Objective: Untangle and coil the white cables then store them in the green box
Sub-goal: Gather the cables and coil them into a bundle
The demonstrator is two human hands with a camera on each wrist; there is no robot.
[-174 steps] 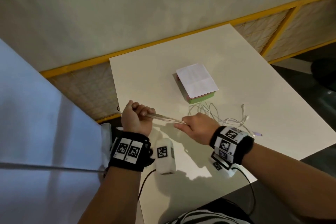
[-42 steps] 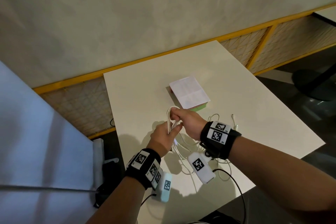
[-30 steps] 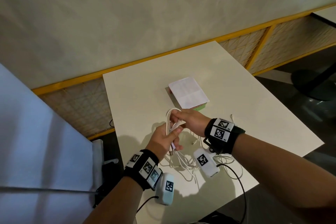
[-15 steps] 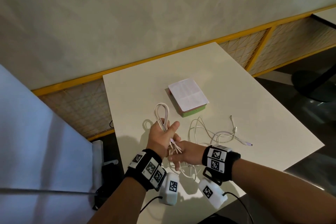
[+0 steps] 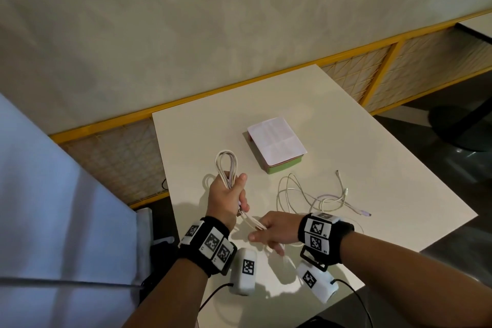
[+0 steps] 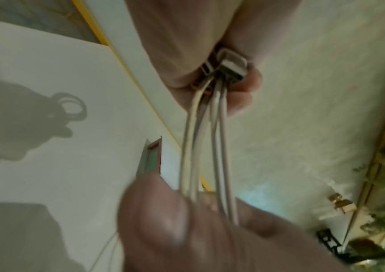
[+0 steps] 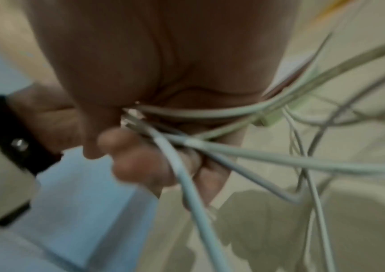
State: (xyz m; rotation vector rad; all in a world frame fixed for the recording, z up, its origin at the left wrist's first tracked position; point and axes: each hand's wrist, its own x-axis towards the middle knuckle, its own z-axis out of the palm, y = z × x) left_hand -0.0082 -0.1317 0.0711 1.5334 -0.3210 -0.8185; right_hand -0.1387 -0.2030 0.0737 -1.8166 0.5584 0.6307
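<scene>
My left hand grips a folded bundle of white cable above the table, its loop sticking up past the fist. In the left wrist view two plugs sit against the palm and the strands run down to my right hand. My right hand pinches those trailing strands just below the left fist. More white cable lies loose and tangled on the table. The green box stands beyond, with a white sheet over its top.
The white table has its near edge under my wrists and its right edge close to the loose cable's purple plug. A yellow-framed mesh rail runs behind the table. A pale blue panel is on the left.
My right hand left the top of the loop and dropped below my left hand, where it now pinches the hanging strands. The left hand lifted the bundle slightly away from the box.
</scene>
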